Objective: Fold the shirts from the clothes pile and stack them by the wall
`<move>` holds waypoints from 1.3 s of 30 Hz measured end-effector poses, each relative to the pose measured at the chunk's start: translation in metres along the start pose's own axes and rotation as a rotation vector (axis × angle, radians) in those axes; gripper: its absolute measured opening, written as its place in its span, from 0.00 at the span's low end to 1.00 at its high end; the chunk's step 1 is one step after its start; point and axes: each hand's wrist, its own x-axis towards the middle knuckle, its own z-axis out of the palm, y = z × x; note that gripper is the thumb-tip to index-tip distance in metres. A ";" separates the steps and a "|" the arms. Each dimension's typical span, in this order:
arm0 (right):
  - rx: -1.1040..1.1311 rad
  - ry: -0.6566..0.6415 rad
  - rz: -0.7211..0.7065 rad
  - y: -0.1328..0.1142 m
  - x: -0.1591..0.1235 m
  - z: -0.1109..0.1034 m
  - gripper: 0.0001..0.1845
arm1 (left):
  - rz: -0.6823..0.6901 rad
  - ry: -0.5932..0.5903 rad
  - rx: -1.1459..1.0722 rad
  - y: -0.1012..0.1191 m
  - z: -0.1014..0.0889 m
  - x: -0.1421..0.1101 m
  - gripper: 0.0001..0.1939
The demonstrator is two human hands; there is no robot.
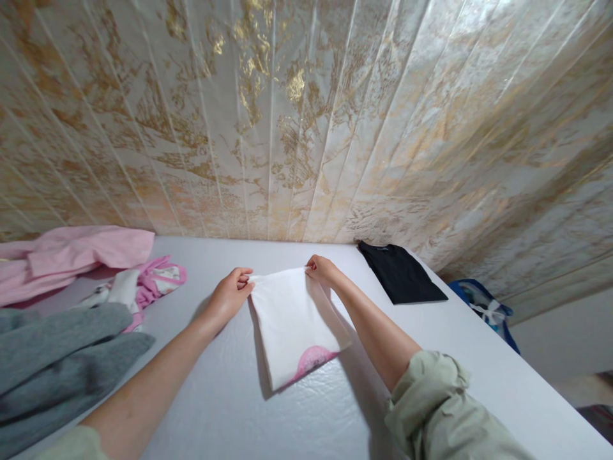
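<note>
A white garment [294, 322], folded into a rough rectangle, lies in the middle of the table; part of a pink print shows at its near edge. My left hand [232, 294] is closed on the far left corner of the cloth, thumb and fingers pinched together. At the far right corner my right hand [322, 269] pinches the same cloth. The far edge runs fairly straight between the two hands. Whether it is a T-shirt or another garment cannot be made out from this side.
A folded black T-shirt [402, 273] lies near the table's right edge. On the left are grey clothing [62, 358], a pink garment [86, 252] and a pink-and-white patterned piece [158, 278]. A blue bag [486, 310] stands beyond the white table [205, 396]. A patterned curtain [268, 128] borders the back.
</note>
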 end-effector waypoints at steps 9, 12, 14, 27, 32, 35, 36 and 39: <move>0.170 0.039 -0.060 -0.020 -0.026 -0.062 0.05 | -0.037 0.021 0.027 0.061 -0.011 0.008 0.11; 0.357 0.229 -0.291 -0.037 -0.043 -0.119 0.07 | 0.091 0.056 0.020 0.115 -0.024 0.010 0.14; 0.421 0.314 -0.411 -0.047 -0.064 -0.152 0.08 | 0.322 0.137 0.095 0.150 -0.033 0.000 0.15; 0.039 0.070 -0.463 0.018 -0.246 -0.009 0.14 | 0.516 -0.285 0.567 0.027 -0.046 -0.157 0.10; 0.100 0.030 -0.383 0.018 -0.255 -0.011 0.18 | 0.363 -0.283 0.521 0.028 -0.048 -0.168 0.11; 0.098 0.015 -0.355 0.012 -0.255 -0.016 0.19 | 0.282 -0.243 0.498 0.036 -0.043 -0.168 0.09; 0.075 0.004 -0.361 0.011 -0.255 -0.016 0.19 | 0.280 -0.244 0.508 0.036 -0.040 -0.169 0.09; 0.032 -0.012 -0.361 0.010 -0.256 -0.013 0.17 | 0.329 -0.273 0.553 0.033 -0.037 -0.172 0.06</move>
